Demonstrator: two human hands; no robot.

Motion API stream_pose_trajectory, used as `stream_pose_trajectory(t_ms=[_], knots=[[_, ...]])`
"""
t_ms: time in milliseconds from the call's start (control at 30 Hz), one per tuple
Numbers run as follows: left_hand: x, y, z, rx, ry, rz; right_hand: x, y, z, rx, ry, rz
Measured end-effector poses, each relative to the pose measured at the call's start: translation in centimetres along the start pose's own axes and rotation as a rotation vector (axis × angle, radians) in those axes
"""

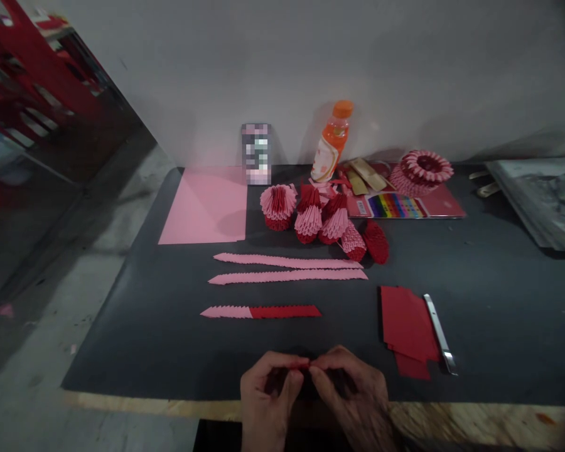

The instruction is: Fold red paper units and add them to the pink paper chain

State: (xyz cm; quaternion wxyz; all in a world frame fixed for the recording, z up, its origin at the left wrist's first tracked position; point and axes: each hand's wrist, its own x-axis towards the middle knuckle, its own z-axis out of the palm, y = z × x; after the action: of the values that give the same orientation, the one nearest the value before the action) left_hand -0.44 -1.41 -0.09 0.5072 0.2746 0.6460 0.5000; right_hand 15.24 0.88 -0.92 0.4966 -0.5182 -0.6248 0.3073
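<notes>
My left hand (270, 392) and my right hand (348, 389) meet fingertip to fingertip at the table's front edge. Both pinch a small piece of red paper (302, 365), mostly covered by the fingers. Beyond them lies a folded strip (282, 311), pink at its left part and red at its right. Two long pink strips (282, 260) (287, 276) lie farther back, nearly parallel. Right of my hands is a stack of red paper pieces (405, 323), with a silver cutter (440, 333) beside it.
Several red and pink folded shapes (279, 206) stand behind the strips. Pink sheets (207, 204), a phone (257, 154), an orange bottle (332, 141), a ring-shaped paper piece (421, 171) and a colour-striped packet (395, 206) are along the wall. A plastic-covered stack (541, 194) lies right.
</notes>
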Motion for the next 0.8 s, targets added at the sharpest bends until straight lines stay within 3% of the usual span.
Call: stream_pose_trajectory(t_ms=[167,433,700,800], knots=[[1.2,-0.4,-0.5,0.009,-0.085,0.056,-1.2,-0.7,0.7,-0.090,-0.018,-0.024],[0.8,-1.6,-0.7,0.118,-0.023,0.118,-0.8,-0.4,-0.2,-0.066,0.022,-0.065],[-1.0,0.1,0.8,0.057,0.081,0.011,-0.1,-0.9,-0.5,-0.098,0.074,-0.213],[-1.0,0.6,0.7,0.079,0.082,-0.021,-1.0,-0.1,-1.1,-0.236,0.152,-0.223]])
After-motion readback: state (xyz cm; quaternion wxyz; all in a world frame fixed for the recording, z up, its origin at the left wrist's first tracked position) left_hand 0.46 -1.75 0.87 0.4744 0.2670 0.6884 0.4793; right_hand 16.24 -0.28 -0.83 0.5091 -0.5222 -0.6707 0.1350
